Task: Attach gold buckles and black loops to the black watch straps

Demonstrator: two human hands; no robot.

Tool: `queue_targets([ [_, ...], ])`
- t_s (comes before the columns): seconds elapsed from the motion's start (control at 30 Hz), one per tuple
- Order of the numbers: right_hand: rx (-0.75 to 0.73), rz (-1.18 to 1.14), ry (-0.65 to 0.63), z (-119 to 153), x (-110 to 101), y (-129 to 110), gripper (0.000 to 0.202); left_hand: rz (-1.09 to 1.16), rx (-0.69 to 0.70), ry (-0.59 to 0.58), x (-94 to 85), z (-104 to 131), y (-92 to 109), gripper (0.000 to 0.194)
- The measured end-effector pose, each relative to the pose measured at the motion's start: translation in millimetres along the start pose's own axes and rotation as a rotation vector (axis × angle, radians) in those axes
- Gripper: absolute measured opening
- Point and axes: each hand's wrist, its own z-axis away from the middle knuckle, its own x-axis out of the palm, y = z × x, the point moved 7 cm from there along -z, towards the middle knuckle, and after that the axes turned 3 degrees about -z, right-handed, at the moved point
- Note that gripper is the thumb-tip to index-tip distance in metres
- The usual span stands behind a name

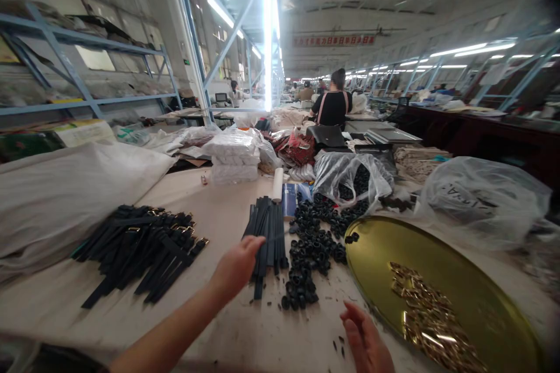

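Note:
My left hand [235, 263] is closed over the bundle of flat black straps [273, 227], its thumb and fingers pinched on one strap that points right and looks blurred. Low in the view, my right hand [366, 339] is half open beside the tray, fingers loosely bent, with nothing visible in it. Between the hands lies a pile of small black loops [301, 280]. To the right, a gold oval tray [371, 256] holds a heap of gold metal buckles [431, 315] and a few black loops at its left rim.
Black straps with gold buckles [144, 245] lie piled at left. Behind are a white roll [277, 185], a blue packet [289, 199], a clear bag of black loops [354, 178] and wrapped white stacks [234, 154]. A person in black [331, 108] is farther back.

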Motion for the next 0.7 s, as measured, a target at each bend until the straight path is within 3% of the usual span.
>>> queue_targets([
  [0.1, 0.059, -0.138, -0.102, -3, 9, -18, 0.045, 0.136, 0.350, -0.011, 13.0, 52, 73, 0.050],
  [0.17, 0.049, -0.094, -0.201, -7, 20, -30, 0.038, 0.238, 0.332, -0.046, 26.0, 71, 97, 0.048],
  [0.3, -0.102, 0.129, -0.359, -24, 37, -47, 0.033, 0.756, 0.018, -0.279, 55.2, 79, 105, 0.025],
  [0.4, -0.202, 0.346, -0.340, -52, 41, -51, 0.032, 1.235, -0.329, -0.497, 71.0, 83, 102, 0.020],
  [0.47, -0.245, 0.412, -0.328, -72, 46, -52, 0.026, 1.525, -0.498, -0.565, 70.8, 87, 104, 0.026],
  [0.57, -0.309, 0.479, -0.385, -89, 62, -53, 0.018, 1.799, -0.579, -0.595, 60.1, 90, 110, 0.028],
  [0.7, -0.357, 0.577, -0.436, -90, 71, -51, 0.012, 1.903, -0.613, -0.602, 50.0, 92, 115, 0.028],
])
